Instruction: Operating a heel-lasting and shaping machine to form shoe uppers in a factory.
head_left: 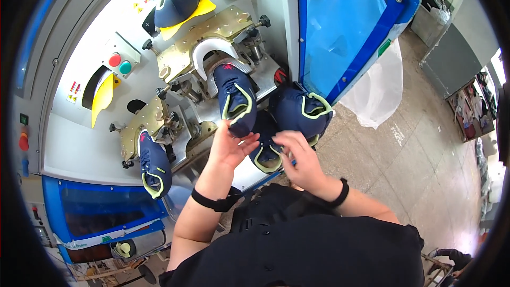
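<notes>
A navy shoe upper [234,93] with a pale green collar sits toe-first against the white curved pad [215,53] of a machine clamp. My left hand [229,146] is at its heel, palm turned up, thumb beside the heel and fingers stretched out. My right hand [304,162] is loosely bent, fingers apart, over the side of a second navy shoe upper [267,157]; nothing shows in its grasp. Behind it lies a third navy upper [297,111]. Whether either hand presses on the fabric is hard to tell.
Another navy shoe upper [154,165] stands in the left clamp [143,127]. A navy-and-yellow covered form [180,8] sticks out of the machine wall, near a button box [121,61]. To the right hangs a blue-framed door [345,32] beside a white plastic sheet [377,90].
</notes>
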Available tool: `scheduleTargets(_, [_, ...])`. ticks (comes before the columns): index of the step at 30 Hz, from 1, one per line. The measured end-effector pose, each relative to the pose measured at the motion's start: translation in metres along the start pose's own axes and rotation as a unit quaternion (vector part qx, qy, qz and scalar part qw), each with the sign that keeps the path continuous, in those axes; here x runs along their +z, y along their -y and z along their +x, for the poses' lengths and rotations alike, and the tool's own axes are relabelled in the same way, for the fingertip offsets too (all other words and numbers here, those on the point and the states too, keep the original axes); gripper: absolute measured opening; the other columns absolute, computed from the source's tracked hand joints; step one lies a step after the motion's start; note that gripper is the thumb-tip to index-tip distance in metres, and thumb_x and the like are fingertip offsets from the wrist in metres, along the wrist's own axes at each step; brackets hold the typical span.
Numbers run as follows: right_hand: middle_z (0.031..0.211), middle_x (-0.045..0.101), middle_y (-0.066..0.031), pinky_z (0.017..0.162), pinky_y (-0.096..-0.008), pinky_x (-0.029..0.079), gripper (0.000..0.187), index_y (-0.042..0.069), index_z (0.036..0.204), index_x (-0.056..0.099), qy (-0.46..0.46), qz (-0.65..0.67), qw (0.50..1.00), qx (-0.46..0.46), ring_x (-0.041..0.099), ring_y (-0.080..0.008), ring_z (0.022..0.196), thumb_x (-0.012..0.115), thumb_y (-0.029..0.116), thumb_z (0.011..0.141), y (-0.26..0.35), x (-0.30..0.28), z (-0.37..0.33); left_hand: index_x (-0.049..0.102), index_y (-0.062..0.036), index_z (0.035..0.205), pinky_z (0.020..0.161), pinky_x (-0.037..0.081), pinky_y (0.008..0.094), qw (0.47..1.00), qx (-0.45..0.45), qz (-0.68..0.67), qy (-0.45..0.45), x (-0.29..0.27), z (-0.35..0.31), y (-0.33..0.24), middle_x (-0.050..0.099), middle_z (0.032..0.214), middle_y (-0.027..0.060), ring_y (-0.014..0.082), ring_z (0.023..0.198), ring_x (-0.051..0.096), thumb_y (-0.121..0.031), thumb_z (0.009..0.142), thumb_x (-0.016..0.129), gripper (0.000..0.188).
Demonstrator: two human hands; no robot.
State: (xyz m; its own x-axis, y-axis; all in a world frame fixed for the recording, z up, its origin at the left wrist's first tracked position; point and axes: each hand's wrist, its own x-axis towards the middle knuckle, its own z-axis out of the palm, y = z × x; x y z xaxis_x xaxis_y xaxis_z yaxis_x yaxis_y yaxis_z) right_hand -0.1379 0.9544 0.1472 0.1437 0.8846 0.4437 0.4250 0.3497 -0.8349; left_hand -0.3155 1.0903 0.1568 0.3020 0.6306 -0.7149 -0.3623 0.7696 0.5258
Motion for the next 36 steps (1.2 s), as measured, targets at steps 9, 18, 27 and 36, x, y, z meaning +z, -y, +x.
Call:
scheduleTargets(9, [0.071,0.059,-0.0074,0.053,-0.0383,0.050,0.025,0.009,0.076,0.060,0.077,-0.207,0.963,-0.151,0.064,-0.0271,0.064,0.070,0.032,0.073,-0.002,0.044,0.097,0.061,-0.0092,0.106,0.085,0.052,0.0387,0.993,0.110,-0.008,0.036,-0.003,0.008,0.016,0.067,0.097,0.0075,0.0220,0.091,0.065,-0.032,0.090,0.058,0.028])
scheduleTargets(18, [0.083,0.059,-0.0051,0.054,-0.0339,0.047,0.038,0.010,0.081,0.056,0.008,-0.261,0.946,-0.194,0.060,-0.0238,0.066,0.086,0.021,0.059,0.102,-0.049,0.045,0.045,-0.0017,0.138,0.101,0.043,0.0380,0.945,0.121,0.174,0.250,-0.007,-0.142,0.010,0.053,0.134,0.0145,0.0257,0.119,0.055,-0.046,0.093,0.058,0.064])
scheduleTargets(27, [0.104,0.053,-0.0110,0.070,-0.0399,0.053,0.050,0.008,0.105,0.056,0.071,-0.413,0.907,0.048,0.064,-0.0308,0.086,0.081,0.033,0.070,-0.014,-0.103,0.053,0.055,-0.0019,0.124,0.096,0.047,0.0413,0.945,0.050,0.171,0.275,-0.033,-0.094,0.033,0.058,0.126,0.0191,0.0307,0.114,0.059,-0.031,0.099,0.048,0.039])
scheduleTargets(36, [0.103,0.058,-0.0114,0.075,-0.0364,0.053,0.039,0.008,0.108,0.063,-0.119,-0.296,0.937,-0.143,0.061,-0.0302,0.093,0.078,0.017,0.074,0.086,-0.016,0.077,0.056,-0.0046,0.117,0.091,0.050,0.0404,0.973,0.078,0.132,0.170,-0.080,-0.092,0.021,0.061,0.119,0.0173,0.0297,0.110,0.061,-0.028,0.100,0.049,0.030])
